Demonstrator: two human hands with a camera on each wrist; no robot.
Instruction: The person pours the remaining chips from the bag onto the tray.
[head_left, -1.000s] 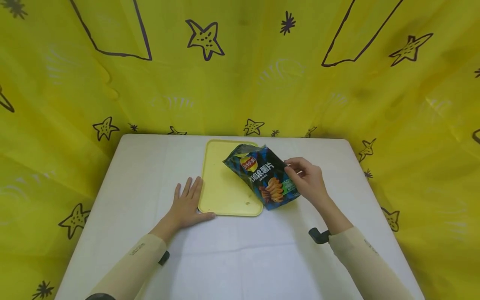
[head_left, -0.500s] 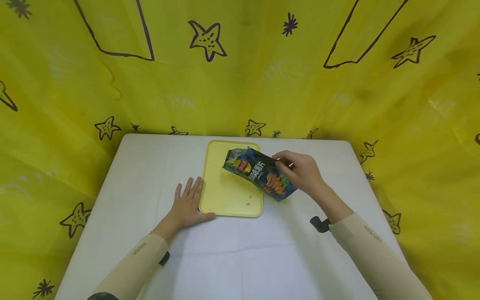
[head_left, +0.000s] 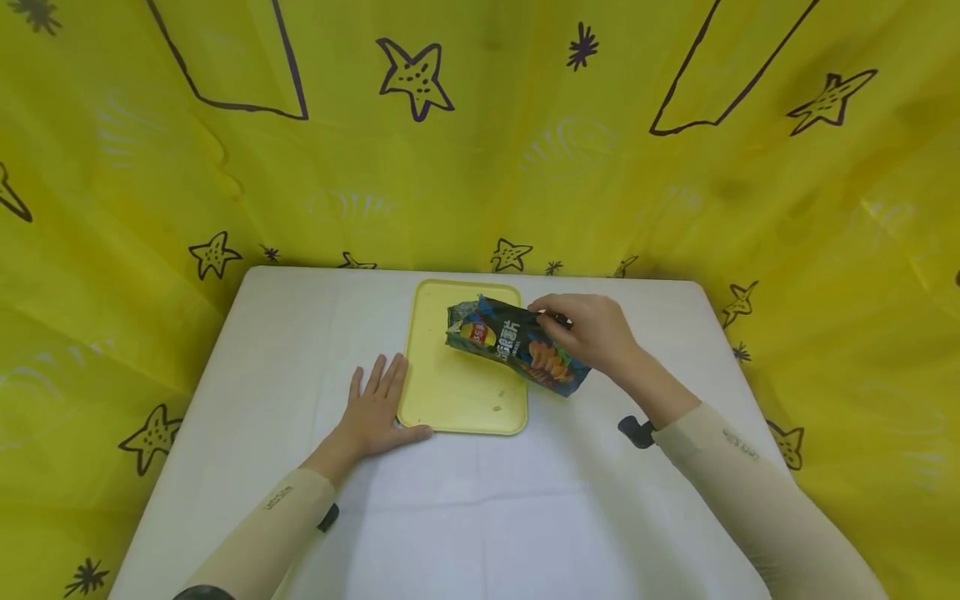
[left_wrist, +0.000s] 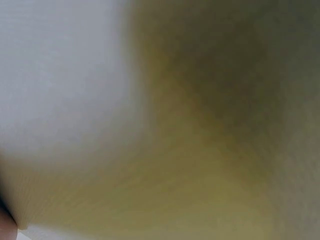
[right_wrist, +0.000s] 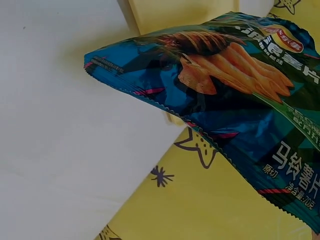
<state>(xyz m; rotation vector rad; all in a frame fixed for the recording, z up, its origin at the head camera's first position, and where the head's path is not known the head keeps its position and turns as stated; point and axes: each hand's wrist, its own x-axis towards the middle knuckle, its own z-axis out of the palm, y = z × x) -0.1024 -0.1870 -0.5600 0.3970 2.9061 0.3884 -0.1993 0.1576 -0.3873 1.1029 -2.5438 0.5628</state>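
Observation:
A dark blue and black potato chip bag (head_left: 517, 346) is held tilted above the right part of a pale yellow tray (head_left: 431, 392), its torn end towards the left. My right hand (head_left: 596, 329) pinches the bag's upper edge between thumb and fingers. In the right wrist view the bag's printed front (right_wrist: 235, 75) and sealed bottom edge show. A few small crumbs (head_left: 497, 408) lie near the tray's lower right corner. My left hand (head_left: 372, 419) rests flat with fingers spread, touching the tray's left edge and lower corner. The left wrist view is mostly blur.
The tray lies on a white-covered table (head_left: 480, 517), near its far edge. A yellow curtain (head_left: 480, 167) with drawn starfish hangs behind the table and along its sides.
My right hand has moved left and away from me, shifting its hold along the bag's edge. The bag has tipped over further, its torn end lower. The left hand stays put.

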